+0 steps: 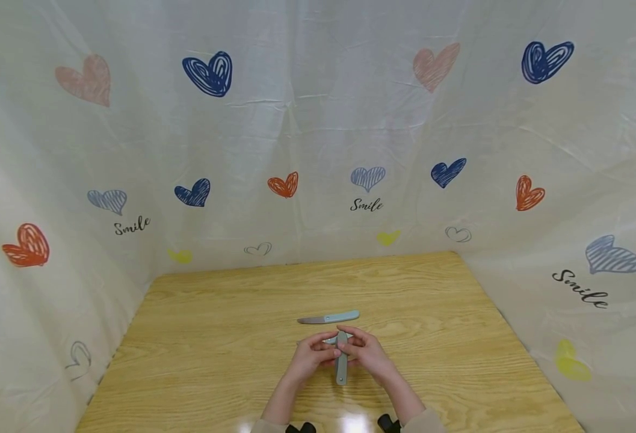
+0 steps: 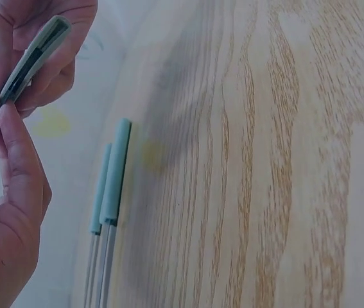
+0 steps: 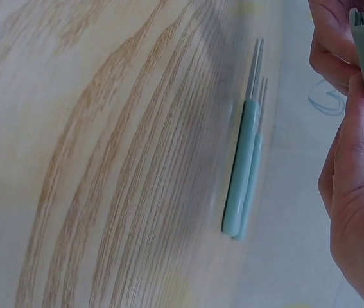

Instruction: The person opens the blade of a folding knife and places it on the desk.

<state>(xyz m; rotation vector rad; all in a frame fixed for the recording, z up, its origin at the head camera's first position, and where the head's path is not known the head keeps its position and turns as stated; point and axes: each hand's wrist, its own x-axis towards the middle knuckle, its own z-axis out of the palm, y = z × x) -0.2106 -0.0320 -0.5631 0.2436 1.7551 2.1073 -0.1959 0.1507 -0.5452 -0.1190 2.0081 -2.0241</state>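
Note:
Both hands hold a grey-green folding knife (image 1: 342,368) just above the table, one end toward the person. The left hand (image 1: 308,359) pinches it between thumb and fingers from the left. From the right, the right hand (image 1: 373,357) grips it with thumb and fingertips. A dark slot runs along the edge of the held folding knife (image 2: 35,58) in the left wrist view; no blade stands out of it. Just beyond the hands lies a knife with a light blue handle (image 1: 342,316), blade to the left. A second such knife (image 1: 330,341) is mostly hidden behind the fingers.
The wooden table (image 1: 215,337) has a pale curtain (image 1: 318,132) with printed hearts around its back and sides. In the right wrist view the two blue-handled knives lie side by side, the nearer handle (image 3: 239,173) in front.

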